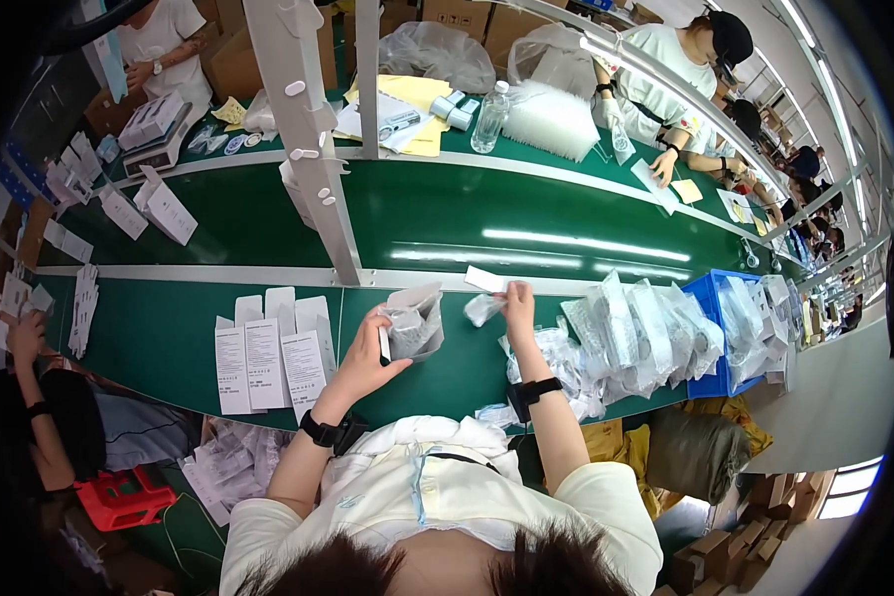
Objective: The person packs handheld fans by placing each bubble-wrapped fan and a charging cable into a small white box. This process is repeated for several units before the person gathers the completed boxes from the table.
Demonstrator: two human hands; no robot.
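Observation:
My left hand (364, 360) is closed around a small open carton (429, 340) tilted over the green bench. A clear plastic-wrapped item sits in the carton's mouth; what it is I cannot make out. To the right, the fingers of my right hand (518, 306) pinch a small clear plastic bag (481, 311) with something pale in it. A white card or flap (484, 279) shows at those fingertips; whether it is also held I cannot tell. Left of my left hand, several white printed cartons (264, 363) lie flat in overlapping rows, their end flaps open.
Bubble-wrap pouches (630, 323) stand in a row at right, beside a blue crate (706, 298); small plastic bags (556, 363) heap before them. A metal post (313, 139) rises behind the bench. Co-workers' hands (668, 164) work across the conveyor; another hand (25, 338) is at far left.

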